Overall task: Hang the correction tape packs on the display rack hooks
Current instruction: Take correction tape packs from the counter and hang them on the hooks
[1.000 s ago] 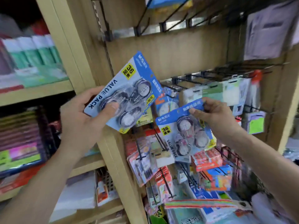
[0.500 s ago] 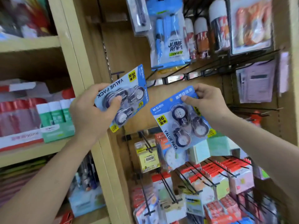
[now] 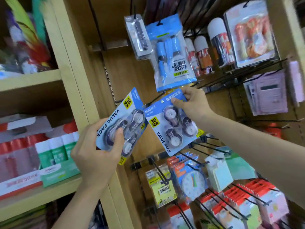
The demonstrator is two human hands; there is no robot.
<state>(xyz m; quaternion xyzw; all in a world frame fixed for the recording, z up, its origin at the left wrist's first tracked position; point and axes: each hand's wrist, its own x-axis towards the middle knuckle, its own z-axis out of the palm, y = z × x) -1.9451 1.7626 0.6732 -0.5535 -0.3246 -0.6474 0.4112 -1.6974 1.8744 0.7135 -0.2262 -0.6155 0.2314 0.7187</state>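
Two blue "VALUE PACK" correction tape packs are in my hands in front of a wooden display rack. My left hand [image 3: 97, 156] grips one pack [image 3: 115, 116] tilted to the right, thumb on its blister. My right hand [image 3: 193, 104] pinches the top edge of the other pack [image 3: 158, 119], which hangs nearly upright. Its hang hole sits close to a bare black hook [image 3: 153, 99] that sticks out from the back panel under the jump rope bag. I cannot tell whether the hook touches the pack.
A blue jump rope bag [image 3: 173, 63] hangs just above my right hand. Glue sticks [image 3: 217, 45] and carded goods hang upper right. Black hooks [image 3: 208, 146] with sticky notes and a clock card [image 3: 191, 182] fill the space below. A wooden upright [image 3: 74, 80] and shelves stand left.
The view has tilted upward along the rack. Both hands have risen with their packs, and the right pack now sits under the jump rope bag, close beside the left pack.
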